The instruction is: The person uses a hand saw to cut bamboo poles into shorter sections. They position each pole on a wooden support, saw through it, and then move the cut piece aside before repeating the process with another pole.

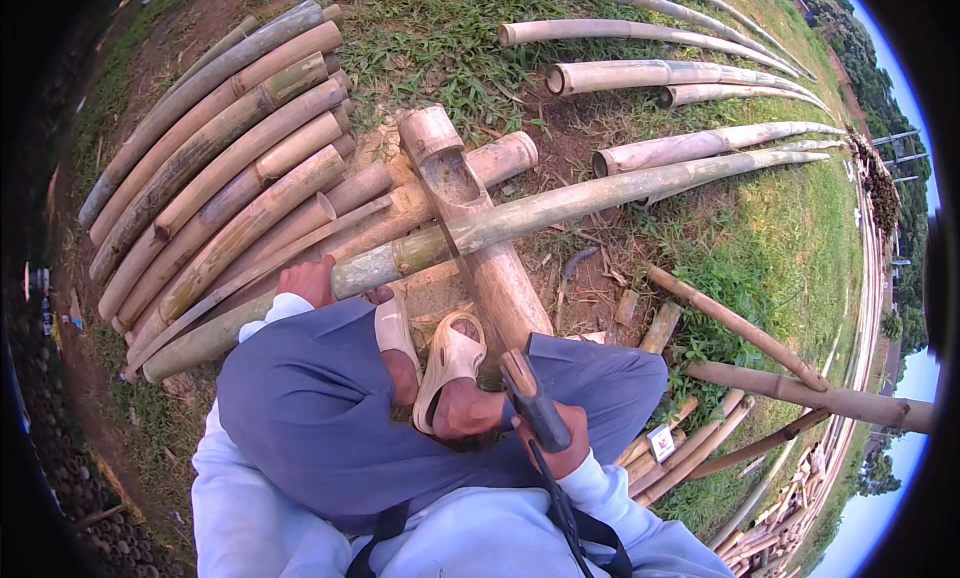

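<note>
A long grey-green bamboo pole (pixel 560 204) slants across the view, lying over a thick bamboo log (pixel 505 283) with a notch cut in its upper side. My left hand (pixel 308 281) is closed round the pole, left of the log. In my right hand (pixel 563 440) is the handle of a saw (pixel 522 376), part wood and part black. Its thin blade shows edge-on as a dark line running up from the handle and crossing the pole beside the log. The teeth cannot be made out. My sandalled feet (pixel 455 363) are below the pole.
Several cut bamboo lengths (pixel 235 118) lie side by side at the left. Long poles (pixel 690 73) stretch away at the upper right. A bamboo frame (pixel 745 323) stands at the right, with more pieces (pixel 690 458) beneath it. Pale sawdust (pixel 425 293) covers ground near the log.
</note>
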Motion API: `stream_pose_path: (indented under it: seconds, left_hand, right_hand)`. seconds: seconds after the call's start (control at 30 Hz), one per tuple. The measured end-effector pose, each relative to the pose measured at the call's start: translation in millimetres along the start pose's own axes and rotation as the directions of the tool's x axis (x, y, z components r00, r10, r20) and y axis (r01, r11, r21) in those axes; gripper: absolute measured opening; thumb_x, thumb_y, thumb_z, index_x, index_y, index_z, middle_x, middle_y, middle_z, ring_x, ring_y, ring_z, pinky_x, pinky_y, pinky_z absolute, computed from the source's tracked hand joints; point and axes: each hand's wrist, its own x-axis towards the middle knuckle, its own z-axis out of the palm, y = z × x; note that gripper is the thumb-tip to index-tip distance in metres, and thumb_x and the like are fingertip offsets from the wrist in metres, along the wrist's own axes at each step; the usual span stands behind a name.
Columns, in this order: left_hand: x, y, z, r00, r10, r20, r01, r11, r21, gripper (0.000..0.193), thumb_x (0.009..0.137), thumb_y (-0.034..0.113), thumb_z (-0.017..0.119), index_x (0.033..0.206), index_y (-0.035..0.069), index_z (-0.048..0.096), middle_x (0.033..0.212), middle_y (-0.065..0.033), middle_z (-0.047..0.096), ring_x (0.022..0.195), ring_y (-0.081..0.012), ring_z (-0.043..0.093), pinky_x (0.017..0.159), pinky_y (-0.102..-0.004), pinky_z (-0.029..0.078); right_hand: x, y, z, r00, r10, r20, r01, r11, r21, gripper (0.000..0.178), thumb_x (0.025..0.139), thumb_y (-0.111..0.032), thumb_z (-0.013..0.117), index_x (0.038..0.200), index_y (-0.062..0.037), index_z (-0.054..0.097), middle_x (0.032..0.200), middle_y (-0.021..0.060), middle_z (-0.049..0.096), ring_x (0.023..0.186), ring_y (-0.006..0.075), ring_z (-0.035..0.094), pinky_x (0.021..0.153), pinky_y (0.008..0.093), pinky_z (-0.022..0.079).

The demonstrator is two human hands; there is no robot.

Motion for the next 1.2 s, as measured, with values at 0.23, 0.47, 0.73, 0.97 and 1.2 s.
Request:
stream_pose_path:
  seconds: [0.23,0.47,0.73,0.97,1.2]
  left_hand:
    - [5,2,-21,1.000,-0.012,-0.024,0.012,1.000,-0.027,0.062,0.071,0.036,0.079,0.124,0.008,0.063,0.094,-0.0230,0.073,0.095,-0.0440,0.070,0.081,-0.0562,0.052]
    - [-2,-2,-4,0.999,-0.043,0.015,0.044,0.998,-0.037,0.063,0.069,0.039,0.081,0.122,0.008,0.064,0.097,-0.0254,0.073,0.099,-0.0450,0.069,0.087,-0.0566,0.052]
    - [-3,-2,-13,0.998,-0.055,-0.036,0.051,0.993,-0.103,0.072,0.061,0.042,0.086,0.122,0.009,0.068,0.102,-0.0259,0.073,0.101,-0.0463,0.069,0.089,-0.0546,0.053]
    - [-13,-1,-7,0.999,-0.024,-0.033,0.022,0.998,-0.055,0.073,0.060,0.042,0.086,0.122,0.009,0.069,0.103,-0.0255,0.073,0.101,-0.0462,0.068,0.090,-0.0541,0.053]
    - [-24,-9,-15,0.999,-0.031,-0.032,0.028,0.996,-0.085,0.074,0.059,0.042,0.087,0.122,0.009,0.069,0.103,-0.0251,0.073,0.101,-0.0461,0.068,0.090,-0.0537,0.053]
  right_hand:
    - [41,9,23,0.999,0.043,-0.016,-0.043,0.999,-0.028,0.013,0.089,-0.006,0.074,0.098,0.0007,0.068,0.076,0.0049,0.065,0.068,0.0081,0.057,0.063,0.0280,0.048]
    - [-61,-22,-24,0.979,0.202,0.022,-0.196,0.969,-0.151,0.026,0.084,0.002,0.072,0.109,-0.0031,0.073,0.078,0.0125,0.072,0.073,0.0182,0.073,0.067,0.0298,0.054]
    - [56,20,22,0.999,-0.024,-0.032,0.022,0.998,-0.061,0.016,0.085,-0.007,0.073,0.099,0.0004,0.070,0.071,0.0148,0.066,0.062,0.0195,0.066,0.061,0.0336,0.051]
    - [46,26,39,0.997,-0.036,-0.061,0.035,0.999,-0.014,0.019,0.086,-0.007,0.075,0.103,-0.0002,0.071,0.072,0.0112,0.067,0.064,0.0127,0.063,0.062,0.0313,0.051]
    - [19,-4,29,0.992,0.122,0.010,-0.121,0.991,-0.061,0.026,0.086,-0.006,0.074,0.112,-0.0012,0.069,0.079,0.0118,0.069,0.070,0.0127,0.065,0.067,0.0290,0.052]
